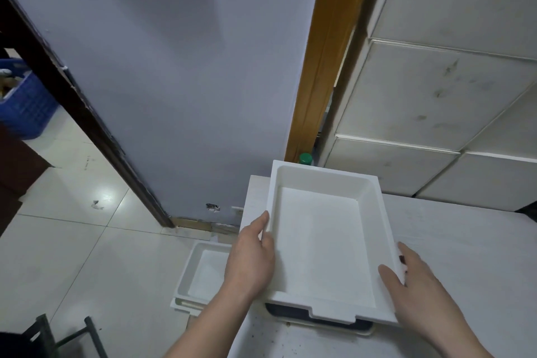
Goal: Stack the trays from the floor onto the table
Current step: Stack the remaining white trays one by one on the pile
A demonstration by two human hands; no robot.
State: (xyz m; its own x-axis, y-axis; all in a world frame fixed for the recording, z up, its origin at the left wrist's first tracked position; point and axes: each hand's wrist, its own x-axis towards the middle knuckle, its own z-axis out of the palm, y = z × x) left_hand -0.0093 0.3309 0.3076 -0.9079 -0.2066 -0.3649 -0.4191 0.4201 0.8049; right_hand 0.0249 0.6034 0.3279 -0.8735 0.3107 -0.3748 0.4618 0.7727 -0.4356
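White tray point(328, 244) over the table point(465, 256)! Left hand point(250, 259) grips its nine o'clock rim and right hand point(412, 285) its three o'clock rim, a level hold, likely to seat it squarely on the dark tray point(319, 318) beneath. One floor tray point(203, 273) waits at seven o'clock.

No text, label, brand or number can be read anywhere in the view. The white rectangular plastic tray point(325, 241) has plain surfaces, and the blue plastic lattice crate point(26, 104) shows no legible marking.
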